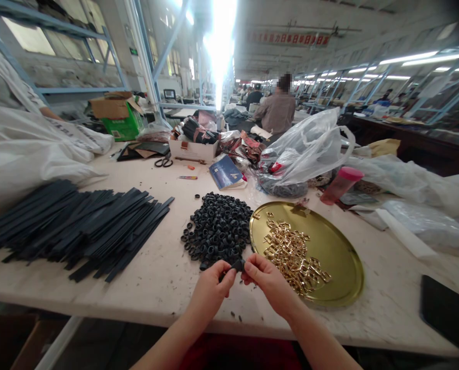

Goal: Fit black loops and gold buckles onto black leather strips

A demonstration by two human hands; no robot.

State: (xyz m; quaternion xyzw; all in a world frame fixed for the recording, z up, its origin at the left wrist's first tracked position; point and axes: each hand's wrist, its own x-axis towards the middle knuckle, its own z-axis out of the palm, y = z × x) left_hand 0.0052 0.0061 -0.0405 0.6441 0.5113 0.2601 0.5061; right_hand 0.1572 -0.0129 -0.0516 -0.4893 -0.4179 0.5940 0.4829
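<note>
My left hand and my right hand meet low in the middle of the head view. Their fingertips pinch a small black strap loop between them, partly hidden by the fingers. Just beyond lies a heap of black loops. Beside my right hand, a round gold tray carries a pile of shiny gold buckles. Off to the left, long flat black strips are spread in layered bundles.
Behind the heap are a blue booklet, scissors and a white box. A clear plastic bag and a pink-lidded jar stand beyond the tray. A dark flat object lies far right. Another person sits farther back.
</note>
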